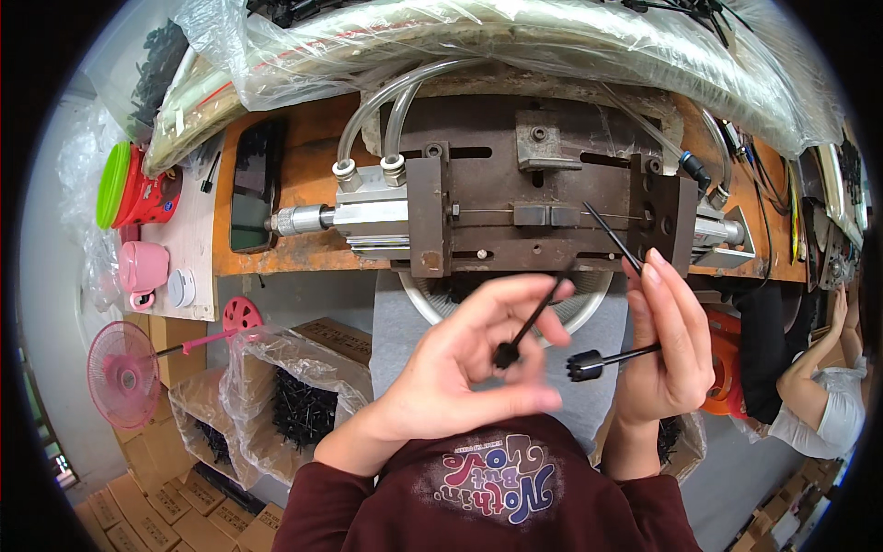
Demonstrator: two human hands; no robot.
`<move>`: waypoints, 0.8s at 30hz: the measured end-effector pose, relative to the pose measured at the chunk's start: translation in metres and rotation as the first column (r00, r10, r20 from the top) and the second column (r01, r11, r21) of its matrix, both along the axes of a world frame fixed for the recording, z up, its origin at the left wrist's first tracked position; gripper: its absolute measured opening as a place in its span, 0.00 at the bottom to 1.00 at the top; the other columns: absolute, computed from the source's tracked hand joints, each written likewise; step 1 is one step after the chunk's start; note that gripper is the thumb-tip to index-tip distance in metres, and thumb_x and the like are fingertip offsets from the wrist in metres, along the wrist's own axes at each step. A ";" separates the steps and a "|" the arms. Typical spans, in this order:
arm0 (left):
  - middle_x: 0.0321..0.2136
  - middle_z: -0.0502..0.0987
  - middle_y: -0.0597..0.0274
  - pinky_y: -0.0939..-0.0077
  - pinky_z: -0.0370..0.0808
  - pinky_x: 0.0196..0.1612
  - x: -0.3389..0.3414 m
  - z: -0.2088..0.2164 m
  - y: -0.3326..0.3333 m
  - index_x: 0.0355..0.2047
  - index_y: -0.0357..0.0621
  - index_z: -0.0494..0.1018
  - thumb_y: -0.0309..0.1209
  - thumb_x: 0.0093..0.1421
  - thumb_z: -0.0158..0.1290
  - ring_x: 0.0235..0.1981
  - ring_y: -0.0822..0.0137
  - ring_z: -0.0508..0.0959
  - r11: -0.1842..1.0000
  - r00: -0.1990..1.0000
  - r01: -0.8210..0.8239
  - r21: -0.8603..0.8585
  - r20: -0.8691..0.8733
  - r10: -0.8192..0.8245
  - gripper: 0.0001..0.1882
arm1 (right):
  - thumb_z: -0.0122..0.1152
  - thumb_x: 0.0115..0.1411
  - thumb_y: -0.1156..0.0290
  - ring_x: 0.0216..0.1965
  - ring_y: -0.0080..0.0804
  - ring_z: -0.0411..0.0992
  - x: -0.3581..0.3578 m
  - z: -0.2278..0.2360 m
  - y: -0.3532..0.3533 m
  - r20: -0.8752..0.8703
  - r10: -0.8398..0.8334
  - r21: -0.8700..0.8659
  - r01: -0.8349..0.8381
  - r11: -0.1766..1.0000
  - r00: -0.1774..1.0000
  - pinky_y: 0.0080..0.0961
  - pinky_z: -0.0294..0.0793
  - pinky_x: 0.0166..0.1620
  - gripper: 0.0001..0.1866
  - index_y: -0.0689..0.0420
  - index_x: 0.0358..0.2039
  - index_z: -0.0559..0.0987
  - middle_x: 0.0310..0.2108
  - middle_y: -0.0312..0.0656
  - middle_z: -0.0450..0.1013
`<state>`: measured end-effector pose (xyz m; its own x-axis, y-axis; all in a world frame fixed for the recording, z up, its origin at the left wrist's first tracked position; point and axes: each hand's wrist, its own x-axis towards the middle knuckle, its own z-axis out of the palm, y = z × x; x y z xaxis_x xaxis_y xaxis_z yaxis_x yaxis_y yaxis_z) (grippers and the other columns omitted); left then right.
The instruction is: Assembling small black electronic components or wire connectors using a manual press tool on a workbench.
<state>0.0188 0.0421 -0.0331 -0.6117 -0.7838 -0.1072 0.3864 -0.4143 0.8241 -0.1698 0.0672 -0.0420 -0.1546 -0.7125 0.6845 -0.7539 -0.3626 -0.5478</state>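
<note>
My left hand point(460, 359) has its fingers loosely curled and its thumb apart. A thin black rod with a round toothed head point(529, 322) lies across those fingers, slightly blurred, head down toward the palm. My right hand point(670, 345) pinches a slim black rod point(612, 235) that points up and left toward the fixture. From the same hand another black rod with a toothed head point(585, 366) sticks out to the left. Beyond both hands stands a brown metal fixture point(487, 244) with a small split grey block point(545, 215) in its middle.
Silver air cylinders point(372, 221) with clear hoses flank the fixture. A round light-rimmed basin point(598, 313) sits below it. Plastic-lined boxes of black pieces point(303, 409) and a pink fan point(129, 373) stand left. A phone point(255, 184) lies on the bench; another person point(819, 396) sits right.
</note>
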 end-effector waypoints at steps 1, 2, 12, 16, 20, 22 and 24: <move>0.41 0.77 0.54 0.87 0.65 0.25 0.000 0.005 0.000 0.54 0.33 0.69 0.15 0.43 0.65 0.29 0.78 0.74 1.000 0.998 -0.005 -0.002 0.056 0.005 0.34 | 0.66 0.48 0.88 0.41 0.41 0.79 0.002 0.000 -0.001 -0.028 0.013 0.002 -0.013 1.000 1.000 0.29 0.80 0.45 0.17 0.67 0.41 0.81 0.43 0.55 0.77; 0.40 0.77 0.55 0.87 0.64 0.25 0.002 0.006 -0.001 0.51 0.32 0.71 0.16 0.43 0.66 0.26 0.78 0.73 0.997 0.993 0.038 -0.071 0.116 -0.030 0.32 | 0.66 0.48 0.89 0.41 0.42 0.79 0.004 0.002 -0.001 -0.058 0.026 0.002 -0.026 1.000 0.998 0.29 0.81 0.45 0.17 0.67 0.41 0.81 0.43 0.55 0.76; 0.37 0.77 0.57 0.88 0.57 0.20 0.009 0.008 -0.004 0.29 0.36 0.82 0.21 0.35 0.71 0.19 0.84 0.64 0.893 0.958 -0.080 -0.443 0.213 0.192 0.17 | 0.62 0.53 0.90 0.38 0.39 0.79 0.000 -0.007 0.005 0.278 -0.037 0.030 0.029 0.999 0.960 0.29 0.82 0.41 0.20 0.71 0.48 0.74 0.42 0.56 0.76; 0.45 0.78 0.54 0.85 0.66 0.21 -0.002 -0.010 -0.009 0.31 0.40 0.82 0.20 0.37 0.68 0.25 0.77 0.75 0.390 0.687 -0.022 -0.921 0.270 0.675 0.17 | 0.60 0.54 0.90 0.32 0.35 0.78 -0.006 0.005 0.006 0.302 -0.006 -0.023 0.014 1.000 0.953 0.24 0.83 0.35 0.14 0.70 0.43 0.76 0.42 0.56 0.74; 0.46 0.80 0.59 0.82 0.70 0.22 -0.013 -0.029 -0.014 0.32 0.43 0.81 0.19 0.38 0.62 0.23 0.73 0.79 0.244 0.501 0.234 -0.941 0.332 0.799 0.16 | 0.60 0.54 0.90 0.27 0.29 0.76 -0.009 0.010 0.012 0.183 -0.027 0.015 0.025 1.000 0.983 0.19 0.80 0.29 0.15 0.67 0.43 0.77 0.43 0.55 0.73; 0.44 0.81 0.64 0.83 0.67 0.20 -0.017 -0.030 -0.015 0.33 0.44 0.81 0.20 0.40 0.60 0.19 0.76 0.76 0.196 0.466 0.288 -0.937 0.316 0.826 0.16 | 0.59 0.54 0.89 0.26 0.27 0.75 -0.010 0.010 0.014 0.235 -0.039 0.016 0.037 0.999 0.971 0.19 0.79 0.28 0.15 0.68 0.43 0.77 0.45 0.55 0.72; 0.44 0.81 0.64 0.83 0.65 0.19 -0.020 -0.025 -0.017 0.33 0.44 0.81 0.21 0.41 0.59 0.18 0.77 0.75 0.176 0.433 0.358 -0.917 0.331 0.839 0.15 | 0.53 0.60 0.85 0.30 0.31 0.77 -0.011 0.007 0.012 0.305 0.020 -0.027 -0.012 1.000 0.952 0.21 0.81 0.32 0.13 0.70 0.46 0.76 0.50 0.57 0.69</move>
<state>-0.0012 0.0255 -0.0584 -0.4570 -0.7066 0.5403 -0.6628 0.6756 0.3228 -0.1808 0.0787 -0.0345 -0.3477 -0.7000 0.6238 -0.5458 -0.3898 -0.7417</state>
